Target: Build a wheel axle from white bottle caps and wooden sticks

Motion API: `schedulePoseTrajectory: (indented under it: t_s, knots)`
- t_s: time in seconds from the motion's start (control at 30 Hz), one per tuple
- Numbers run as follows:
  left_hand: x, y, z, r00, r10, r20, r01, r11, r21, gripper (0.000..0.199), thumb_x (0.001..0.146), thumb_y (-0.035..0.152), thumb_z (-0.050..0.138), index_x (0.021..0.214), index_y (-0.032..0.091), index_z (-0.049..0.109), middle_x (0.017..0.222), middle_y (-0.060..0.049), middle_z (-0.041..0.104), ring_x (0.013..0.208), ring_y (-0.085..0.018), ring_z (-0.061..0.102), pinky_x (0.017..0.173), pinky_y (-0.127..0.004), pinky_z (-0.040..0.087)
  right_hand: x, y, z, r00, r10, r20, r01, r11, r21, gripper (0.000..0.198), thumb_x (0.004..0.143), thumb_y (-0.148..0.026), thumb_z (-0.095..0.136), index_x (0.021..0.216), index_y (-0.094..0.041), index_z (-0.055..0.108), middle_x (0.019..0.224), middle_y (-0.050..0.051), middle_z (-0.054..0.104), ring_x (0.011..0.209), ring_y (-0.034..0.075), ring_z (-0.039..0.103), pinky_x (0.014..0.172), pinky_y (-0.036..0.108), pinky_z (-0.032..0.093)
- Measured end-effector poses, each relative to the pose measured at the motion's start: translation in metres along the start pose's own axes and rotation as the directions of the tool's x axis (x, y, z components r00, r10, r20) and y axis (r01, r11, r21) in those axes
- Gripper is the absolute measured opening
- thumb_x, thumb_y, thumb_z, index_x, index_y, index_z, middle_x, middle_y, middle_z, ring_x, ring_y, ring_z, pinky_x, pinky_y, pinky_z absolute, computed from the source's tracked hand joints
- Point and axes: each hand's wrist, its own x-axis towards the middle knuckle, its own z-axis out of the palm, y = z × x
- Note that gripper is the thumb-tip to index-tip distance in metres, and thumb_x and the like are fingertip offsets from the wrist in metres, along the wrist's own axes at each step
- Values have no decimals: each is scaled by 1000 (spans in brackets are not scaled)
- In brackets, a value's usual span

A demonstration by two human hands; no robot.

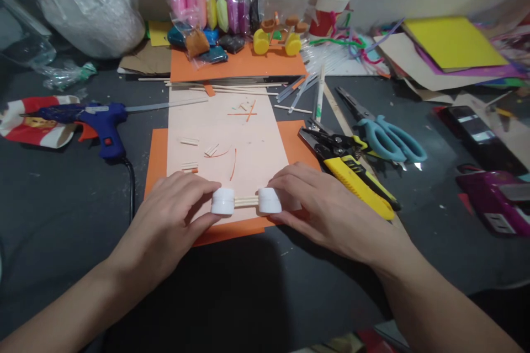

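Note:
Two white caps (222,202) joined by short wooden sticks (246,202) form a small dumbbell-like piece above the near edge of the pale paper (223,132). My left hand (176,209) grips the left cap between thumb and fingers. On the other side, my right hand (317,207) has the right cap (269,201) pinched the same way. Cut stick pieces (189,142) and thin orange strips (234,164) lie on the paper beyond the hands. Orange sheets (156,157) stick out from under it.
A blue glue gun (101,124) lies left, its cord running toward me. To the right are a yellow cutter (358,187), pliers (327,140) and blue-handled scissors (389,135). Behind stand clay packs (211,14), a yellow-wheeled model (277,41) and a red-white cup (329,14).

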Motion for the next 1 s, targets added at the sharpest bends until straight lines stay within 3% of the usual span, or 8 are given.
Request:
schedulePoseTrajectory:
  t_s: [0.27, 0.4, 0.43, 0.7, 0.87, 1.0]
  knots:
    - [-2, 1, 0, 999, -49, -3, 49, 999, 5, 19, 92, 34, 65, 109, 24, 62, 102, -3, 71, 99, -27, 64, 84, -41, 45, -2, -1, -2, 1000, 7, 16, -7, 1000, 9, 16, 98, -28, 63, 107, -16, 58, 97, 6, 60, 89, 23, 56, 76, 33, 44]
    - [-1, -1, -7, 994, -106, 19, 105, 993, 50, 46, 85, 41, 73, 125, 27, 55, 118, -5, 69, 106, -29, 62, 89, -43, 45, -5, 3, -6, 998, 67, -19, -66, 998, 10, 50, 87, -36, 79, 125, -17, 53, 113, 8, 62, 99, 25, 59, 80, 34, 46]
    - [-1, -2, -8, 994, -106, 18, 105, 993, 53, 51, 84, 42, 74, 128, 27, 53, 120, -5, 68, 108, -30, 61, 90, -44, 45, -5, 3, -6, 997, 74, -23, -74, 997, 9, 51, 86, -38, 80, 124, -17, 53, 113, 8, 62, 100, 25, 59, 80, 34, 46]
    - [0, 0, -8, 996, -52, 68, 52, 999, 2, 24, 94, 35, 61, 115, 22, 63, 108, -6, 70, 105, -27, 60, 90, -42, 44, 1, -3, -8, 1000, 23, 13, -23, 1000, 0, 17, 92, -22, 72, 102, -16, 59, 98, 6, 60, 90, 22, 57, 74, 32, 43]
    - [5, 6, -8, 993, -120, -9, 119, 990, -74, 26, 92, 40, 62, 112, 22, 66, 97, -4, 72, 90, -24, 64, 80, -38, 48, 3, 2, -5, 996, 32, -82, -30, 999, 20, 17, 95, -24, 67, 108, -16, 59, 100, 8, 64, 89, 22, 59, 74, 31, 43]
    - [9, 3, -5, 980, -183, -73, 171, 974, -149, 36, 91, 39, 63, 123, 22, 63, 106, -6, 74, 97, -24, 67, 84, -40, 51, 11, 7, -1, 985, 46, -166, -42, 999, 26, 21, 97, -26, 65, 114, -15, 61, 103, 10, 65, 90, 23, 60, 75, 32, 45]
